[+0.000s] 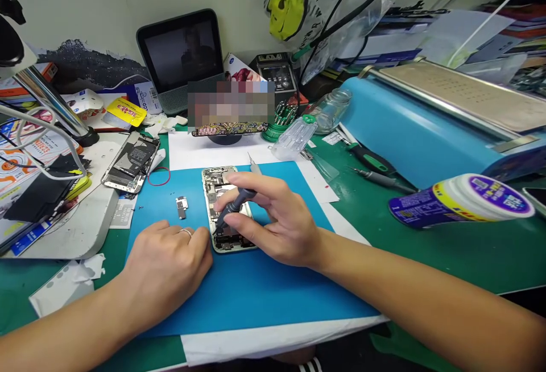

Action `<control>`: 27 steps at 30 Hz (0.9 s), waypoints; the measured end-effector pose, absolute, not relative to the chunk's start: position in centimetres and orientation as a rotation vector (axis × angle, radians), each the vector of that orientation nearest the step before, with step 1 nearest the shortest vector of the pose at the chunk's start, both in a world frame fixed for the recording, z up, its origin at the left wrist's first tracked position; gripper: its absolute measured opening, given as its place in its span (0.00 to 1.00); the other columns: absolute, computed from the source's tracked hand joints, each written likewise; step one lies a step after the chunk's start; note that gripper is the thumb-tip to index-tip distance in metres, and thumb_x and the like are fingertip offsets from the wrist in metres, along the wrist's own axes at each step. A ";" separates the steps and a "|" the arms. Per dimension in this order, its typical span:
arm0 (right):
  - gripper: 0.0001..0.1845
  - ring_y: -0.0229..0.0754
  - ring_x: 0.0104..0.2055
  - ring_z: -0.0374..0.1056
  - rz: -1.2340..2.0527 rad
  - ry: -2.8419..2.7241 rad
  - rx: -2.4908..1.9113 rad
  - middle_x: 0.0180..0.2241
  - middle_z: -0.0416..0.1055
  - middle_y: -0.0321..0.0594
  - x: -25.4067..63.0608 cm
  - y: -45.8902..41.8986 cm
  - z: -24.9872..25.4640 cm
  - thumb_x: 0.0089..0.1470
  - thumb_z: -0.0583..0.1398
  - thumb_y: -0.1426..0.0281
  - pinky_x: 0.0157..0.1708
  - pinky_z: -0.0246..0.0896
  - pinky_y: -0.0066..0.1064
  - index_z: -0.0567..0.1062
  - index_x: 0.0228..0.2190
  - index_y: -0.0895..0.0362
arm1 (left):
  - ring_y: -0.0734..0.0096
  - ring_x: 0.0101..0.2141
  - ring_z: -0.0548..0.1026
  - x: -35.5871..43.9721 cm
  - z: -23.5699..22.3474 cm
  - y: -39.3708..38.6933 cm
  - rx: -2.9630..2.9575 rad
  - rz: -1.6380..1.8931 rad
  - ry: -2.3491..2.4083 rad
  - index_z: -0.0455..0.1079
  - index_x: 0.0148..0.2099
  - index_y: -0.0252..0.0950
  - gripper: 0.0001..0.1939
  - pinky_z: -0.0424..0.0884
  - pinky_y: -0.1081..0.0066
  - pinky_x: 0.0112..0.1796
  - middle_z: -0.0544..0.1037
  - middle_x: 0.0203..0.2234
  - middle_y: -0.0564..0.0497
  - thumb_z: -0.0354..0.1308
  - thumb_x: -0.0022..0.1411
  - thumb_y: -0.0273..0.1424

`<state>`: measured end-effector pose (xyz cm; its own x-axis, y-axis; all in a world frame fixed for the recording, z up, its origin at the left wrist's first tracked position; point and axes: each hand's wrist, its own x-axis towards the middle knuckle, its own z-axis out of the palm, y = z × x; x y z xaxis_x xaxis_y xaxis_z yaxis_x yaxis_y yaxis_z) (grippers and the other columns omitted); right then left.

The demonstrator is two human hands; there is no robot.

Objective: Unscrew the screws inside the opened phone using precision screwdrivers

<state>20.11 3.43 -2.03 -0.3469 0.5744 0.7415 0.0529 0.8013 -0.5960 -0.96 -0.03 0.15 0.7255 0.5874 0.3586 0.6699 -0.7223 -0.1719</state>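
An opened smartphone (208, 201) with bare inner parts lies on a blue mat (298, 292). My right hand (284, 221) grips a dark grey screwdriver (234, 208) between thumb and fingers, tilted, its tip over the phone's lower left part. Beyond that hand's knuckles a second slim tool (255, 165) shows its pointed metal end; the rest is hidden. My left hand (168, 258) rests on the mat, fingers curled, against the phone's lower left edge. Its fingertips are hidden. Just left of the phone lies a small metal shield plate (181, 207), with tiny screws near it.
Another opened phone (131, 161) sits on a white block (91, 230) at left, near a red rubber band (159, 176). Behind stand a smart display (181, 56) and a bit holder (284, 119). At right are a blue machine (401, 127), loose screwdrivers (373, 158) and a purple-and-white tub (460, 201).
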 end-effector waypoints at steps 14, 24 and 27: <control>0.27 0.38 0.43 0.77 0.609 -1.855 -0.469 0.43 0.76 0.41 19.9 3.4 -2.2 0.64 0.61 0.75 0.44 0.78 0.31 0.63 0.61 0.53 | 0.67 0.15 0.69 -1.0 0.0 0.1 -2.656 -0.372 -0.969 0.67 0.27 0.38 0.17 0.56 0.64 0.24 0.69 0.14 0.55 0.48 0.70 0.23; 0.25 0.38 0.42 0.77 0.587 -1.866 -0.492 0.42 0.76 0.41 20.1 3.4 -2.2 0.66 0.60 0.73 0.43 0.78 0.31 0.62 0.61 0.53 | 0.65 0.16 0.70 -1.1 0.5 0.3 -2.629 -0.335 -0.977 0.63 0.25 0.39 0.18 0.55 0.63 0.24 0.68 0.14 0.55 0.48 0.69 0.24; 0.25 0.39 0.42 0.78 0.579 -1.868 -0.500 0.41 0.76 0.40 20.2 3.4 -2.1 0.66 0.60 0.73 0.43 0.79 0.32 0.62 0.61 0.53 | 0.64 0.16 0.71 -1.0 0.5 0.4 -2.610 -0.308 -0.999 0.63 0.26 0.39 0.18 0.56 0.63 0.25 0.69 0.15 0.54 0.48 0.70 0.24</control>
